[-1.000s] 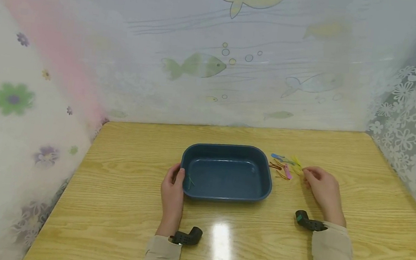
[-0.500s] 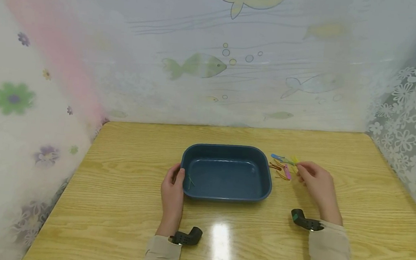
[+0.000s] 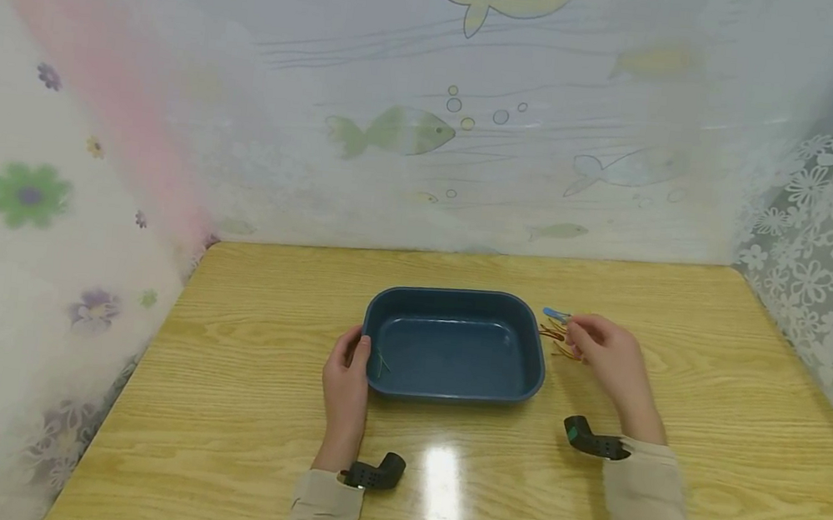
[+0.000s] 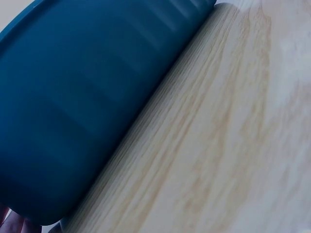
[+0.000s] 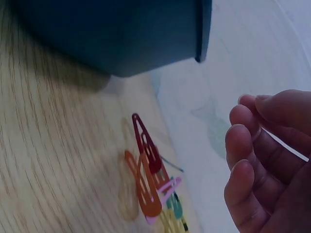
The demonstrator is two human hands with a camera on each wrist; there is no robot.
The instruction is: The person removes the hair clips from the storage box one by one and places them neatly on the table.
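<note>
A dark blue plastic bin (image 3: pixel 452 356) sits on the table. My left hand (image 3: pixel 346 379) grips its left side, thumb at the rim and fingers outside; in the left wrist view the bin wall (image 4: pixel 87 97) fills the upper left. Inside, at the left end, lies a thin green hair clip (image 3: pixel 382 363). My right hand (image 3: pixel 613 363) is raised over the pile of snap hair clips right of the bin, thumb tip against the index finger; I cannot tell whether a clip is between them. The right wrist view shows a dark red clip (image 5: pixel 146 145) and an orange clip (image 5: pixel 151 199).
A blue clip (image 3: pixel 554 313) lies at the pile's far side, by the bin's right wall. Pink, teal and yellow clips overlap below the orange one. Behind the wooden table (image 3: pixel 268 313) hangs a fish-patterned curtain (image 3: pixel 512 202); floral sheets flank it.
My right hand has moved left over the clip pile toward the bin, covering the pink and most yellow clips in the head view. The left hand and the bin stay put.
</note>
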